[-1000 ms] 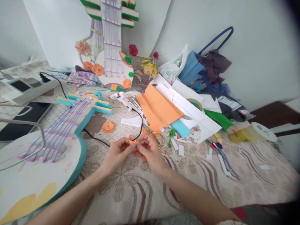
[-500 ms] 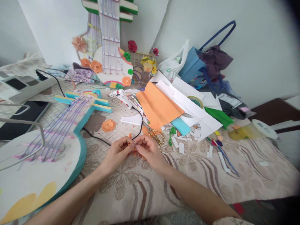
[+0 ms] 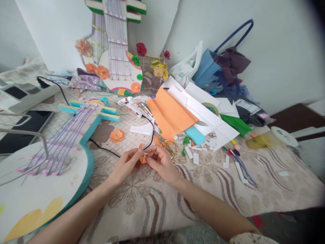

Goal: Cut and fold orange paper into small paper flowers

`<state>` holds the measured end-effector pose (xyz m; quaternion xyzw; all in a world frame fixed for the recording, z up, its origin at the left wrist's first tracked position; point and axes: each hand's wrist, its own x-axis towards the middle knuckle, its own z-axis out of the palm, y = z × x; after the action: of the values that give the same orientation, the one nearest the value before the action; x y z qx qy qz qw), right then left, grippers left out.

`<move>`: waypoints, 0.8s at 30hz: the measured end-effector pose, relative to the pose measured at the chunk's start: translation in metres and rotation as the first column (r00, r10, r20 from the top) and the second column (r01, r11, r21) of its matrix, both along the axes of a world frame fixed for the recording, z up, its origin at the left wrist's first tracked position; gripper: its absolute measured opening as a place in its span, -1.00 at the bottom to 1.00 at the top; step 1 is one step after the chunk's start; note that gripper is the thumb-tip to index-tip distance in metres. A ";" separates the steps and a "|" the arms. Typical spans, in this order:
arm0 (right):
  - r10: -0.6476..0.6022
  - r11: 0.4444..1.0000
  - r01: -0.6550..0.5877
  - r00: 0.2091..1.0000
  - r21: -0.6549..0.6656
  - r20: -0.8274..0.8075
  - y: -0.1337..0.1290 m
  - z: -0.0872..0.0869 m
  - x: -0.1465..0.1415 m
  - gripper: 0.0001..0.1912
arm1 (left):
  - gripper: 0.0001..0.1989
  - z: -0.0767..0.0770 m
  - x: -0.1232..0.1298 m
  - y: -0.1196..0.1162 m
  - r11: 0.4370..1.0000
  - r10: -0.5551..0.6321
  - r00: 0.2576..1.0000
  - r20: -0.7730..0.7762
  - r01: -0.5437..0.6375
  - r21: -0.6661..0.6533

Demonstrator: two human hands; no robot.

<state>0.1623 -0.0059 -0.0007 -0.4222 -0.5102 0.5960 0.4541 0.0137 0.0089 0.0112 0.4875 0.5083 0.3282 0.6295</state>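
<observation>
A small piece of orange paper (image 3: pixel 143 159) is pinched between my two hands above the patterned tablecloth. My left hand (image 3: pixel 129 164) grips it from the left, thumb against the fingers. From the other side my right hand (image 3: pixel 160 163) pinches it with thumb and fingertips; the paper's exact shape is partly hidden. Just up and left lies a finished orange paper flower (image 3: pixel 117 135). Gold-handled scissors (image 3: pixel 170 148) rest right beside my right hand. Beyond my hands lies a white glue gun (image 3: pixel 130 103), its black cord running down toward my fingers.
A teal-edged paper guitar (image 3: pixel 83 159) fills the left side, and a larger decorated one (image 3: pixel 118 64) stands at the back. Orange paper (image 3: pixel 171 112), white sheets (image 3: pixel 193 98) and scraps lie right of centre. A blue bag (image 3: pixel 207 73) leans against the wall.
My fingers have shifted slightly on the orange paper, so more of it shows between them now. The whole view has drifted a little; the things on the table stay where they were.
</observation>
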 end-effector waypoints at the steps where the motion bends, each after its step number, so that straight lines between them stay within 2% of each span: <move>1: 0.002 1.000 -0.002 1.000 -0.005 -0.001 0.000 0.000 0.000 -0.88 | -0.67 0.000 0.000 0.000 1.000 -0.015 1.000 0.001 0.015 0.005; 4: 0.013 1.000 -0.013 1.000 -0.006 0.001 0.001 -0.002 0.000 -0.88 | -0.74 -0.002 -0.001 0.001 0.998 -0.054 0.998 0.011 0.054 0.043; 10: 0.061 0.998 -0.061 0.998 0.003 0.012 0.002 -0.002 0.001 -0.81 | -0.80 -0.005 -0.001 0.001 0.996 -0.014 0.999 0.034 0.011 0.084; 17: -0.093 0.995 0.091 0.995 -0.041 -0.033 0.005 -0.001 0.007 -0.82 | -0.69 0.003 0.001 0.000 0.997 -0.044 0.992 0.119 0.051 -0.055; 21: -0.094 0.995 0.093 0.995 -0.034 -0.037 0.005 -0.004 0.008 -0.82 | -0.74 0.001 0.002 0.000 0.994 -0.061 0.990 0.126 0.071 -0.077; 24: -0.040 0.999 0.039 0.999 -0.028 -0.018 0.005 -0.002 0.010 -0.81 | -0.77 -0.003 0.001 0.000 0.993 -0.032 0.988 0.151 0.049 -0.111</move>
<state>0.1722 -0.0008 -0.0027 -0.4328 -0.4892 0.5978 0.4648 0.0146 0.0087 0.0084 0.4349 0.4678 0.3212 0.6992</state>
